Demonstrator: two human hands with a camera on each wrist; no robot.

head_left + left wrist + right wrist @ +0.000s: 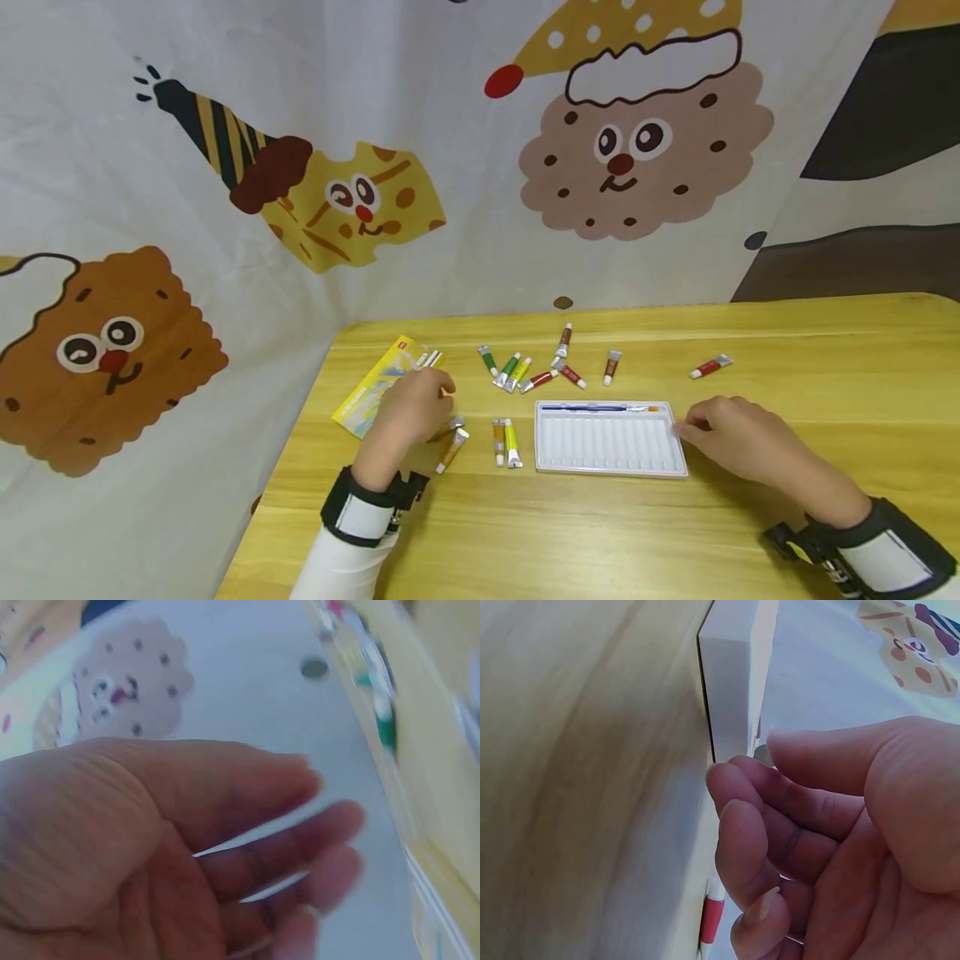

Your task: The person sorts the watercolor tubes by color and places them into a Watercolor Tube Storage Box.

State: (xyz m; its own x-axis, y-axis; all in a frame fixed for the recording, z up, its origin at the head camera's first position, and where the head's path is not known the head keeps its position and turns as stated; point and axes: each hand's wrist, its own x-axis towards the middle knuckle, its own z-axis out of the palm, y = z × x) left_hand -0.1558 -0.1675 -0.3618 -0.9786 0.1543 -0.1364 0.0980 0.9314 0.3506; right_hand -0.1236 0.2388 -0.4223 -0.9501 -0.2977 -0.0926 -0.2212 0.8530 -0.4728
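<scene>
Holds nothing in the left hand [415, 406], with relaxed fingers over the yellow box [371, 396] and a gold tube [452, 452] nearer. Grasps nothing with the right hand [738, 437], with bent fingertips at the right end of the white tray [611, 443], touch unclear; has a paintbrush [592, 409] along the tray's far side.

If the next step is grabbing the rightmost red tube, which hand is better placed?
Likely the right hand: it appears empty and sits at the tray's right end, near that red tube, while the left hand is over by the box.
</scene>
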